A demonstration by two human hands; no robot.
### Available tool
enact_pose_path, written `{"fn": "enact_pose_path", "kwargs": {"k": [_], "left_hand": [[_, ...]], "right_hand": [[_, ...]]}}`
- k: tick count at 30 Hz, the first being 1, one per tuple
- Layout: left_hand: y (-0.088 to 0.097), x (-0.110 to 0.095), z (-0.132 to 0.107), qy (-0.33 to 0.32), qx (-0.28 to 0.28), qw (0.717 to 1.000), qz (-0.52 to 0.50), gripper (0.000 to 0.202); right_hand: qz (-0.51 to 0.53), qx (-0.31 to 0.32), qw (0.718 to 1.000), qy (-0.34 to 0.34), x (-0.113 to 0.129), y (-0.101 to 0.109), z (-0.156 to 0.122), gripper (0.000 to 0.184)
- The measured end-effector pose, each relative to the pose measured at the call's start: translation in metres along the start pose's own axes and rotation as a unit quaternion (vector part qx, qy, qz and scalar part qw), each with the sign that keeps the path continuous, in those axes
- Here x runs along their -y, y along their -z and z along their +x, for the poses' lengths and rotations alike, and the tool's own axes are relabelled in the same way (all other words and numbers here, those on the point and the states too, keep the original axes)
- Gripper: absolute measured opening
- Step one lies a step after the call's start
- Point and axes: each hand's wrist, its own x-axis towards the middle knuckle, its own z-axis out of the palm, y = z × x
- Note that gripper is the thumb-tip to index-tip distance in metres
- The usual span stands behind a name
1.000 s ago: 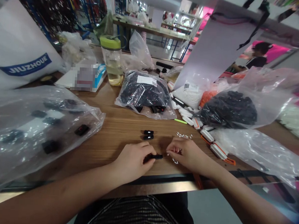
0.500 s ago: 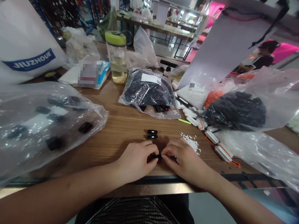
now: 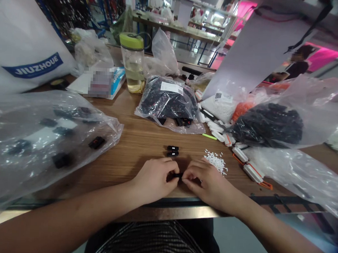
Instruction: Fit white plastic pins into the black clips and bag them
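Note:
My left hand point(image 3: 158, 178) is closed around a small black plastic part point(image 3: 178, 175), most of which its fingers cover. Thumb and forefinger of my right hand point(image 3: 204, 180) are pinched together at the right end of that part; whether they hold a tiny piece too is hidden. Just beyond my hands, two similar black parts point(image 3: 172, 151) with white dots lie one behind the other on the table. Right behind my right hand spreads a loose pile of small white plastic pegs point(image 3: 216, 162).
Bags of black pieces point(image 3: 170, 104) lie ahead and at the right. A large clear bag point(image 3: 45, 143) covers the left side. White cases with orange loops point(image 3: 252, 172) line the right. A green-lidded bottle point(image 3: 132, 65) stands at the back. The table's front edge point(image 3: 187, 213) is close.
Both hands stay almost in place around the black part, with only slight finger movement. The view has shifted a little; nothing else on the table has visibly moved.

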Motion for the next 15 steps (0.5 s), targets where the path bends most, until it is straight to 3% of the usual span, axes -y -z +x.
{"fn": "enact_pose_path", "kwargs": {"k": [8,15], "left_hand": [[0.0005,0.0004,0.0001,-0.004,-0.005,1.000,-0.011,0.005],[0.0009,-0.0002,0.0014,-0.002,-0.001,1.000,-0.015,0.005]], "right_hand": [[0.026,0.008,1.000,-0.007,-0.0077,0.0026,0.0006,0.016],[-0.091,-0.001,0.994,0.063,-0.0007,0.0023,-0.0035,0.022]]}}
